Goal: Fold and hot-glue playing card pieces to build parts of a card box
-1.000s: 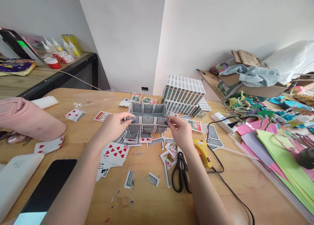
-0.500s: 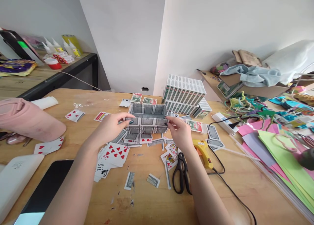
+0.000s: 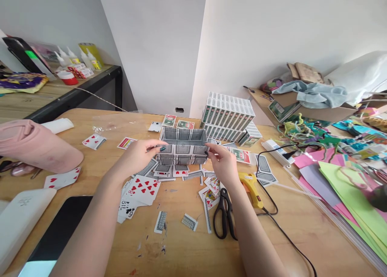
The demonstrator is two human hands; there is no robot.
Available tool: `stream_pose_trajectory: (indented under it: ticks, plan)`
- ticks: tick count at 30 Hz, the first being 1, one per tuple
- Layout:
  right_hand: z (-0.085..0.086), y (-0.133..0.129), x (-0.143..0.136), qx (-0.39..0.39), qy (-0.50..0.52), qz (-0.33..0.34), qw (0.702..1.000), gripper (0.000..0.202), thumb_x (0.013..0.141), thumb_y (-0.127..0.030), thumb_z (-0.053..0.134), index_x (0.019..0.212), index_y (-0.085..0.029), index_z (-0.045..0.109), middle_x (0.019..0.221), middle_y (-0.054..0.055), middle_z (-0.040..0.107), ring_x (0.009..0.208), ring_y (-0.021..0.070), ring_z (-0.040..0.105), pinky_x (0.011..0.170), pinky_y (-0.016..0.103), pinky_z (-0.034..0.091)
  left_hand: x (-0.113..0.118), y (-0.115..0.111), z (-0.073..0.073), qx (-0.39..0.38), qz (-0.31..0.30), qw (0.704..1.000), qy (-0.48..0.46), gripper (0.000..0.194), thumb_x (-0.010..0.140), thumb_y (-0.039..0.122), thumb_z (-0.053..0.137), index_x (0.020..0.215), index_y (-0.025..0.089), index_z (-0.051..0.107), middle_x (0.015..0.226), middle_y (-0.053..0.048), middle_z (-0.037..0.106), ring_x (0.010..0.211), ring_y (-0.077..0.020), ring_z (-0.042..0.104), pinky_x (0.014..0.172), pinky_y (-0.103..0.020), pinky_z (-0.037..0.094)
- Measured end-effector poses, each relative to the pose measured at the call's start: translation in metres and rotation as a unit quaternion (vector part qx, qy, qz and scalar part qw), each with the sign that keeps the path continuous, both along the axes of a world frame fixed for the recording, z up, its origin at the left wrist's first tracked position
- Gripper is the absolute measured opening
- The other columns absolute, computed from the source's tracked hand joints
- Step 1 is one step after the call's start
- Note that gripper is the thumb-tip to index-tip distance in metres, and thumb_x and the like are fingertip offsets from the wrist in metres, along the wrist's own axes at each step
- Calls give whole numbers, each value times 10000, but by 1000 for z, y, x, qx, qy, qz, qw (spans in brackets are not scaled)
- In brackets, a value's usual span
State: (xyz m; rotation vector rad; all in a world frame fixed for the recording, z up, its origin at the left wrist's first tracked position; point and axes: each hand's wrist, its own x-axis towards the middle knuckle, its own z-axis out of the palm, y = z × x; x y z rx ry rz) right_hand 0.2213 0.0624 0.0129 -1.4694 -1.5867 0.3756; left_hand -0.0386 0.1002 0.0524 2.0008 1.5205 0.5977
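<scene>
- Left hand [image 3: 140, 155]: thumb and fingers pinched on the near panel of the card box [image 3: 183, 149], left end.
- Right hand [image 3: 223, 159]: pinched likewise, right end.
- Orientation: opening faces up; long axis runs left to right.
- Location: mid-table [image 3: 187, 255], beyond loose cards [image 3: 143, 189], near stacked packs [image 3: 228, 115].

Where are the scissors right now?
In the head view, the scissors lie on the table right of centre, nearer the camera than the right hand, with face cards just to their left.
</scene>
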Motion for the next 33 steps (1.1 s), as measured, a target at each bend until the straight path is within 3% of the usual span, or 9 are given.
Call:
stream_pose_trajectory:
  ticks: [4,9,14,18,22,26,33]
  plan:
    - [-2,1,0,-14,37,-7,999,291,761,-176,493,988,-222,669,834,43,671,743,180,638,677,306,531,1,0,0,18,13,1000,-8,264,817,385,490,983,287,670,851,8,712,666,-166,592,599,-266,431]
    - [0,3,1,-37,195,6,980,240,739,-241,570,962,-207,649,798,41,657,707,183,640,642,329,555,5,-2,3,19,32,998,-47,228,791,384,538,930,238,646,731,7,692,600,-148,572,559,-249,412]
    - [14,-1,-1,-36,338,50,939,168,712,-253,641,867,-189,647,839,46,676,713,169,638,630,316,560,12,-3,5,47,79,967,-240,266,752,396,611,934,203,632,829,-30,706,738,-171,628,661,-265,471]
    - [22,-5,-2,-22,369,62,927,150,705,-248,664,840,-189,639,830,37,670,689,149,627,625,304,557,13,-3,7,20,82,940,-331,323,695,401,681,934,188,639,858,-50,708,787,-194,644,703,-295,506]
    - [21,-4,0,-25,331,58,941,221,706,-261,653,917,-205,617,840,38,656,716,160,624,612,306,554,11,-2,6,-4,70,947,-314,302,698,399,681,920,197,644,871,-47,704,791,-188,653,712,-293,515]
    - [15,-2,3,-36,254,36,966,257,722,-284,613,968,-210,603,818,41,638,712,170,616,602,309,543,9,0,4,-33,74,960,-268,269,710,435,650,836,200,623,770,-11,679,600,-154,645,584,-270,504]
    - [3,2,6,-90,90,4,992,202,715,-279,573,880,-186,642,684,18,601,644,173,583,586,304,484,2,2,2,-18,28,998,-61,213,714,429,622,759,229,680,728,-1,696,662,-170,605,580,-262,419]
